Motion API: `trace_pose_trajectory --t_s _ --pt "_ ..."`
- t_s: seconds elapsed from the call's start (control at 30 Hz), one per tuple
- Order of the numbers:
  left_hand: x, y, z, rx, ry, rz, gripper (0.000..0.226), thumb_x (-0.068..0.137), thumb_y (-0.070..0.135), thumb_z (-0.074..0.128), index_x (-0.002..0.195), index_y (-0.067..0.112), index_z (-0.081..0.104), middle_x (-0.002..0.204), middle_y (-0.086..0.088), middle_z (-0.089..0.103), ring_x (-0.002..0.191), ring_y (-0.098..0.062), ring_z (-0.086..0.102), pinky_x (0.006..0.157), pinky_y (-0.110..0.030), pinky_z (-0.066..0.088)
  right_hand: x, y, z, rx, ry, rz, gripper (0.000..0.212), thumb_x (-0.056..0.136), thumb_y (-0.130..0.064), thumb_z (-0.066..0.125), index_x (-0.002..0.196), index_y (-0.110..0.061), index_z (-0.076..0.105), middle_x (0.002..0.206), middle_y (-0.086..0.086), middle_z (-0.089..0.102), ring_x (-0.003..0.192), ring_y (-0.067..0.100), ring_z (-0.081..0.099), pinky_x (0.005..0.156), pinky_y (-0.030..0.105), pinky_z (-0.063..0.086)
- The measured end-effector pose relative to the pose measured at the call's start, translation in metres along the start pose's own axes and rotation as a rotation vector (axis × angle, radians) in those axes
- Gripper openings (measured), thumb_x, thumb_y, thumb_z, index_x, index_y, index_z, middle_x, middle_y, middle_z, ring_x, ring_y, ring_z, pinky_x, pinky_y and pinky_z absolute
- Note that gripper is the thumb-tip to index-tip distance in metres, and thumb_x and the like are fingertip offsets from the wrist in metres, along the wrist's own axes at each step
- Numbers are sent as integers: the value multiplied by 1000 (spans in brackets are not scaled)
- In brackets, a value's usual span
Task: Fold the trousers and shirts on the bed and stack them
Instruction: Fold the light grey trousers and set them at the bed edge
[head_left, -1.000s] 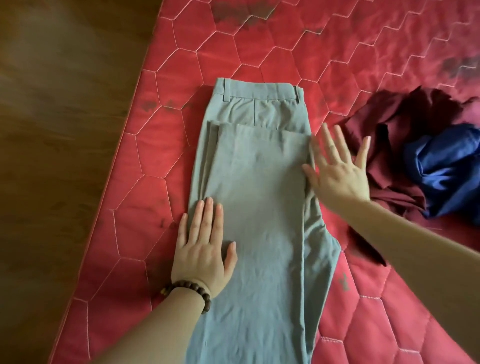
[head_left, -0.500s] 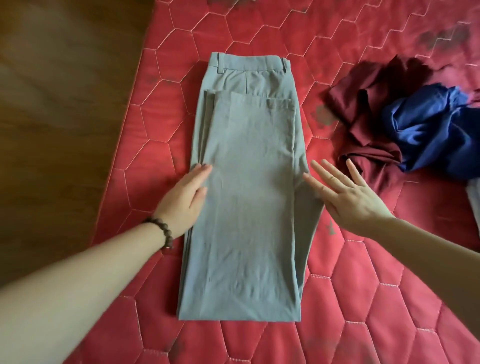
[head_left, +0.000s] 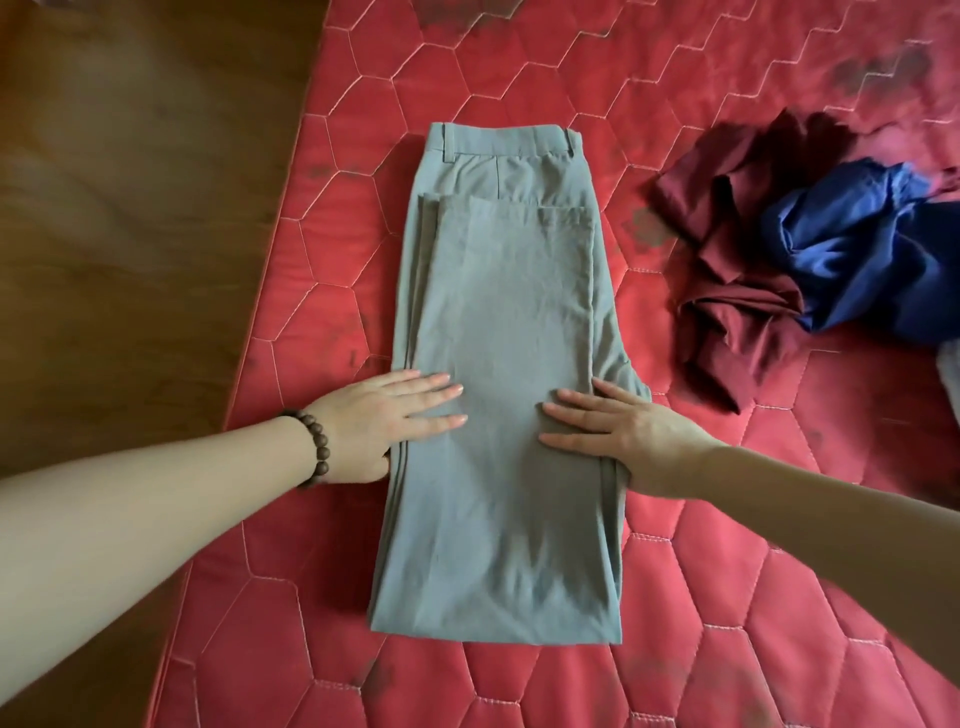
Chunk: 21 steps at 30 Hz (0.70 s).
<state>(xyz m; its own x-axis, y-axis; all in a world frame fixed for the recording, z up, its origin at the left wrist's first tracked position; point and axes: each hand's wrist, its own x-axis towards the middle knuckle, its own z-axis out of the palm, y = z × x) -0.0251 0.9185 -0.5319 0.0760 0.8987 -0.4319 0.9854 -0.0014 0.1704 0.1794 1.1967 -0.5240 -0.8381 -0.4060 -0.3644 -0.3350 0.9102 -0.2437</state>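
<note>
Grey woven trousers (head_left: 498, 395), already folded leg-over-leg and then doubled lengthwise, lie flat on the red hexagon-quilted mattress of the bed (head_left: 727, 597), close to its left edge, waistband toward the far end and the folded end toward the near end. Left hand (head_left: 387, 423) is flat, fingers straight, pressing the left edge of the trousers about midway along; a dark wooden bead bracelet (head_left: 314, 444) sits on that wrist. Right hand (head_left: 615, 428) is also flat and open, fingers straight, pressing the right edge opposite. Neither grips anything.

To the right, well apart from the trousers, a crumpled maroon cloth garment (head_left: 737, 291) lies with a crumpled blue cloth garment (head_left: 857, 260) partly on top of it, both unfolded. A sliver of pale cloth (head_left: 950, 379) shows at the right frame edge; can't tell what it is. Brown wooden floor (head_left: 130, 234) beside the bed's left edge.

Step in hand, as I judge it: smoothing and marking the mid-line for another cross fold. Still early in the task, no stack yet.

Risks: layered edges on the left side are already staggered, so lifting the near end could let the layers slip and skew the fold. Uneven pressure could trap wrinkles. The trousers sit near the left edge, so a sideways shove could slide them toward the floor.
</note>
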Motion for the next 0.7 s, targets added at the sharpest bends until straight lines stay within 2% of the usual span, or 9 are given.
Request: trace_pose_trajectory --t_s 0.07,0.13,0.2,0.23,0.27,0.33,0.47,0.57,0.7 --pt "-3 2 -1 -223 -78 28 94 67 -2 36 151 35 16 155 13 -7 145 -7 -16 119 -26 -11 -4 -8 -12 334 -87 51 73 84 1 53 142 -41 36 153 -12 27 145 6 16 121 35 8" --pt "-4 0 -5 -681 -125 -80 72 81 -9 37 143 27 42 156 5 24 147 -13 14 121 -31 10 -9 -9 -27 729 -132 194 71 81 4 46 128 -49 52 141 -16 48 134 0 38 117 25 23" --pt "0 -7 -14 -1182 51 -318 35 94 15 47 127 19 60 136 2 57 132 -11 47 112 -27 33 -10 -2 -44 1026 -86 365 47 83 -6 52 111 -42 66 119 -13 66 111 3 59 102 29 45" --pt "5 -10 -19 -1408 192 -438 35 89 37 57 119 22 65 125 7 65 122 -7 56 106 -22 39 -6 5 -51 1226 -27 481 29 83 -18 64 109 -31 68 115 -4 69 105 9 63 96 33 51" --pt "11 -13 -24 -1610 318 -547 46 78 54 64 113 24 68 117 8 69 115 -7 61 102 -22 42 0 12 -54 1461 67 603 37 75 -32 76 109 -18 67 111 3 71 102 14 67 89 33 55" --pt "24 -16 -25 -1856 469 -728 55 71 55 74 110 16 70 112 1 72 112 -15 63 106 -32 40 13 24 -51 1752 238 907 56 66 -47 80 105 -8 68 99 9 74 90 20 72 72 29 58" --pt "36 -8 -11 -1835 507 -910 25 86 25 70 107 12 70 96 -2 75 98 -19 69 101 -43 47 25 25 -32 1785 316 1067 46 74 -45 73 102 -9 70 95 10 75 85 24 73 74 33 57" --pt "34 -3 -3 -1720 550 -873 10 90 31 65 97 26 70 99 6 75 97 -14 70 99 -43 49 21 21 -17 1614 393 1026 40 75 -38 76 105 -14 69 94 6 75 89 23 72 87 41 56" --pt "32 -2 -5 -1528 613 -841 13 90 39 61 100 36 68 101 15 72 99 -6 66 92 -32 50 24 16 -11 1328 542 1044 14 90 -29 65 88 -15 68 83 4 74 82 26 70 80 40 56"
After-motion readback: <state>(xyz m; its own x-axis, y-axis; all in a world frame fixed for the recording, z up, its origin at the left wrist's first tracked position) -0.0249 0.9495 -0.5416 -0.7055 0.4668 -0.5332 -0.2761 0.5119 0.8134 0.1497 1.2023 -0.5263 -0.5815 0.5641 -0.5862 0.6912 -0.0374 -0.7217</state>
